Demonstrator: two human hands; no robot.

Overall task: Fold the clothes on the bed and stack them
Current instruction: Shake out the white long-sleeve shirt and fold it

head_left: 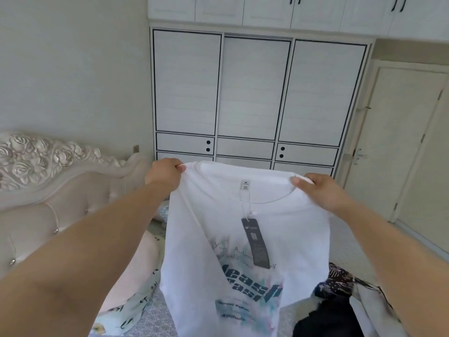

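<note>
While the head view is the only view supplied, it is showing the matter plainly enough. A white T-shirt (233, 239) is hanging in the air in front of the person, above the bed (155, 312), held up at its two shoulder seams. The left hand (165, 175) is pinching the left shoulder of the garment between thumb and curled fingers; the right hand (320, 190) is gripping the other shoulder, with the thumb lying over the collar edge. Both arms are reaching forward, and the cloth is hanging mostly flat between them, though the lower part is leaning to one side. A dark swing tag (258, 242) is dangling on a string from the neck label (245, 184) and is lying against the fabric near the printed lettering. Dark patterned clothes (340, 285) are lying at the lower right on the bed, well below the right forearm; no folded stack is visible.

Judgement: the step in hand appears to be spreading the shirt before folding. To do it well, the hands should be keeping even tension across the shoulders, letting the hem fall straight, then lowering the shirt flat onto a bare part of the bed. The tag should be tucking inside so that it does not bulge within the fold.
</note>
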